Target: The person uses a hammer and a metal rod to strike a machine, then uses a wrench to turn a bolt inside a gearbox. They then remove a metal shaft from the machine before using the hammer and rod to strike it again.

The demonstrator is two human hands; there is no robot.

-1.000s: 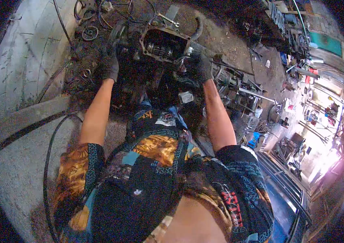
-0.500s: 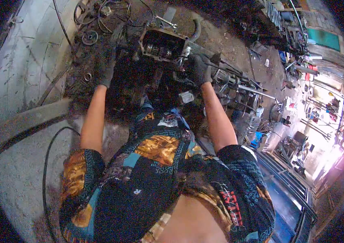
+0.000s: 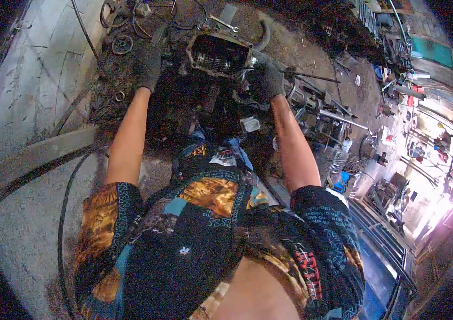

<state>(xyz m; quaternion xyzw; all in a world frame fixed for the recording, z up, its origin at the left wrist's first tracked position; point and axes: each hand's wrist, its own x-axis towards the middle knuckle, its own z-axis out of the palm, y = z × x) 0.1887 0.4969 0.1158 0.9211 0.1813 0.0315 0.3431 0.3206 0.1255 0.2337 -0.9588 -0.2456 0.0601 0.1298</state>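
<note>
An open gearbox housing (image 3: 197, 66) sits in front of me, with toothed gears (image 3: 213, 62) inside. My right hand (image 3: 267, 80), in a dark work glove, is at the housing's right end. Its fingers look curled around a thin dark metal rod (image 3: 318, 78), which sticks out to the right; the near end reaches the housing's edge. My left hand (image 3: 149, 66), also gloved, is apart from the housing on its left side. Its fingers point away from me and blend into the dark background, so their grip is not clear.
A wrench (image 3: 223, 24) lies beyond the housing, near a curved pipe (image 3: 263, 35). A round metal wheel (image 3: 122, 45) and cables lie at the upper left. Shafts and machine parts (image 3: 312, 104) crowd the right. A clear plastic piece (image 3: 249, 125) is below the housing.
Both hands are slightly farther right in view, the left one also higher. The rod at my right hand has swung to a flatter angle. The gearbox housing appears slightly shifted with the view.
</note>
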